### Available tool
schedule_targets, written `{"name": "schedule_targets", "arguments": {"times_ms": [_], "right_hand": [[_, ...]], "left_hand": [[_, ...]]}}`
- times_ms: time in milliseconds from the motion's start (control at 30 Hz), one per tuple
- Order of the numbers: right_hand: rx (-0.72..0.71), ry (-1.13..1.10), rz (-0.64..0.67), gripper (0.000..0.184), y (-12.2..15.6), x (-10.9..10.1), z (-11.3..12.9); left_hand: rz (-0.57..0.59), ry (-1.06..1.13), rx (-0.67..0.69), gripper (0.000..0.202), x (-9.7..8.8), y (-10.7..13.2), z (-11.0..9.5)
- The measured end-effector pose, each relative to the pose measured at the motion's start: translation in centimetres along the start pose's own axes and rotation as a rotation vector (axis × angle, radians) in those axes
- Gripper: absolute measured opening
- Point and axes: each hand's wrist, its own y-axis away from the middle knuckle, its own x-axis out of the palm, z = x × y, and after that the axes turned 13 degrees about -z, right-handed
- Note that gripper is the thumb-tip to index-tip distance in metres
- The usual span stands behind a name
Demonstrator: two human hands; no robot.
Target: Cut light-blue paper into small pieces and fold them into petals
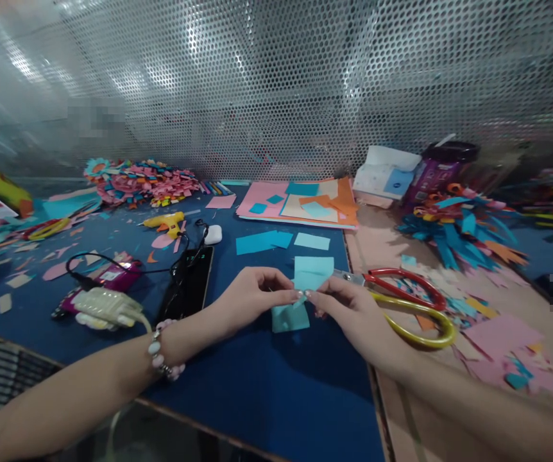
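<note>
Centrally, the pale turquoise paper strip (314,272), spreading beyond and before a gathered waist with its long axis running roughly fore-and-aft, lies between the left hand (253,292) and right hand (356,313), whose closed fingertips (292,296), equally near, pinch that waist from opposite sides.
</note>
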Motion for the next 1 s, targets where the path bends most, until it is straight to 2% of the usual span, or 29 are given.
{"name": "schedule_targets", "arguments": {"times_ms": [167, 333, 467, 633, 833, 1000], "right_hand": [[-0.014, 0.027, -0.024, 0.025, -0.05, 0.18, -0.27], [0.028, -0.061, -0.039, 0.023, -0.17, 0.15, -0.53], [0.045, -0.097, -0.047, 0.029, -0.25, 0.09, -0.68], [0.066, -0.079, -0.079, 0.027, -0.21, 0.02, -0.99], [0.048, -0.058, -0.028, 0.027, -0.31, 0.03, -0.48], [0.028, -0.152, 0.023, 0.021, -0.27, 0.02, -0.47]], "left_hand": [[0.011, -0.009, 0.012, 0.022, -0.07, -0.16, 0.21], [0.026, -0.017, 0.002, 0.024, -0.07, -0.21, 0.23], [0.033, -0.004, -0.007, 0.024, -0.07, -0.19, 0.18], [0.059, -0.006, -0.012, 0.021, -0.15, -0.43, 0.08], [0.062, -0.056, 0.041, 0.023, -0.07, -0.30, 0.12], [0.072, -0.094, 0.100, 0.028, -0.02, -0.11, 0.17]]}}
